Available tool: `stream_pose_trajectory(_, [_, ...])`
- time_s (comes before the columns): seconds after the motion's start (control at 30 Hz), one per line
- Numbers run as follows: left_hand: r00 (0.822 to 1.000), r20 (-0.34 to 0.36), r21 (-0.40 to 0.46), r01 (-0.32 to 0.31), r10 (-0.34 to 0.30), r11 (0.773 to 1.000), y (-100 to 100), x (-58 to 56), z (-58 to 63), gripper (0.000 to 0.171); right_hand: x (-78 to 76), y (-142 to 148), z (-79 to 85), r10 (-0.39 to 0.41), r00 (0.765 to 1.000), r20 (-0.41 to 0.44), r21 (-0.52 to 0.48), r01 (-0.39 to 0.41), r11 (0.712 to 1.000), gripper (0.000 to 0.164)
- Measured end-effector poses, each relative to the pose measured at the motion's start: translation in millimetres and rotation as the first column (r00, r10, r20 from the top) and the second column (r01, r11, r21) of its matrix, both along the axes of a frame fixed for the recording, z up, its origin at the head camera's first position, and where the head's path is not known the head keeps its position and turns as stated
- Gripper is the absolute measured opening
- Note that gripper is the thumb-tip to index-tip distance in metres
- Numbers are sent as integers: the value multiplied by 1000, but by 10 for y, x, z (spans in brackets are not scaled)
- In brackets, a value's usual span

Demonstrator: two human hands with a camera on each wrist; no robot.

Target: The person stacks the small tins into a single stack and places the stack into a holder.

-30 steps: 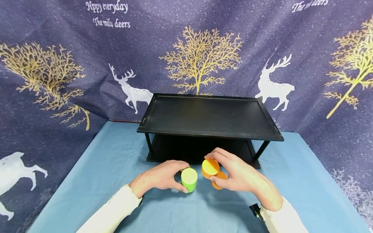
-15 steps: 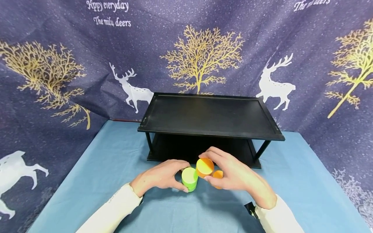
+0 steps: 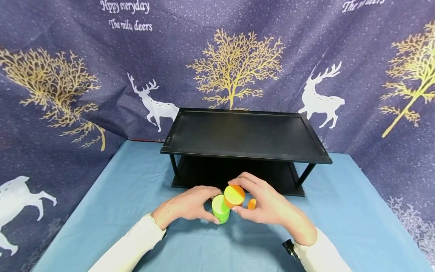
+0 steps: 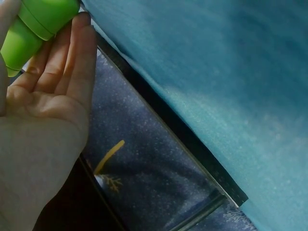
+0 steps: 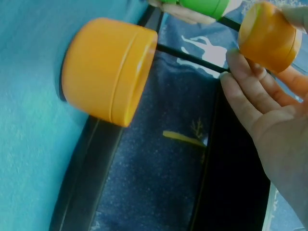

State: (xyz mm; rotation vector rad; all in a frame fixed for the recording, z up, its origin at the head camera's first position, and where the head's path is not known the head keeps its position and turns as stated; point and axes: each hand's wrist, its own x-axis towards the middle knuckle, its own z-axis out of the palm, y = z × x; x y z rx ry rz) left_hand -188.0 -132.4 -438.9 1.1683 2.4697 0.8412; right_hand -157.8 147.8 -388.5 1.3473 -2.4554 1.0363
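Note:
Thumb and fingers of my left hand (image 3: 192, 204) hold a green cup-shaped piece (image 3: 221, 209). In the left wrist view the green piece (image 4: 50, 14) has a narrower green section above a wider one. My right hand (image 3: 266, 198) grips an orange cup-shaped piece (image 3: 234, 195) between thumb and fingertips, with its round top facing up. In the head view this orange piece overlaps the green one's right edge. A second orange cup-shaped piece (image 5: 103, 72) stands on the blue cloth, mostly hidden behind the right hand in the head view.
A black two-tier rack (image 3: 246, 136) stands just behind the hands, its lower shelf (image 3: 217, 172) open to the front. Blue cloth (image 3: 119, 196) covers the table. A dark curtain (image 3: 289, 22) printed with deer and trees hangs behind and at both sides.
My right hand has carried its orange piece left, up to the green one, and now covers more of the second orange piece. The left hand has stayed in place.

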Motion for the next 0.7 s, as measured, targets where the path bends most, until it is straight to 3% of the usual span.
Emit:
stream_pose_trajectory(0.5, [1000, 6, 0, -14, 14, 1000, -12, 7, 20, 59, 40, -167, -122, -5, 999, -32, -34, 4, 999, 55])
stream_pose_trajectory(0.7, [1000, 13, 9, -15, 14, 1000, -19, 8, 19, 59, 51, -208, -143, -13, 1000, 2, -28, 13, 1000, 56])
